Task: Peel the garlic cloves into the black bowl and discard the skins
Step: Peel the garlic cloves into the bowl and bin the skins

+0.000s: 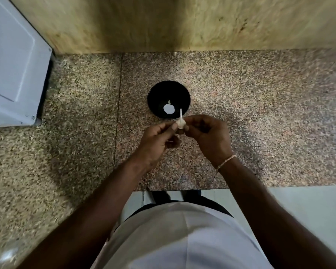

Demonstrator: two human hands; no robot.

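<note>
**Peeling garlic over a speckled stone table**

Standing at the near edge of the table [66,144], a person in a pale shirt [175,235] looks straight down; a strip of light floor [308,206] shows at the lower right. The table top is speckled brown-and-pink stone with a straight seam running front to back, left of the middle.

Both hands meet above the table, just nearer than the bowl. The left hand [155,140] has its fingers curled and its thumb and fingertips pinched on the garlic [180,123]. The right hand [208,134], with a thin bracelet [226,162] at the wrist, pinches the same piece from the other side, fingers curled in.

The garlic is small, pale and papery, with a thin stalk sticking up toward the bowl.

Just beyond the hands, the black bowl [159,92] sits on the table, with a pale round patch and a smaller pale fleck inside; whether these are cloves I cannot tell.

Farther back stands a wooden wall panel [163,24], and at the far left a white appliance [14,70].
</note>
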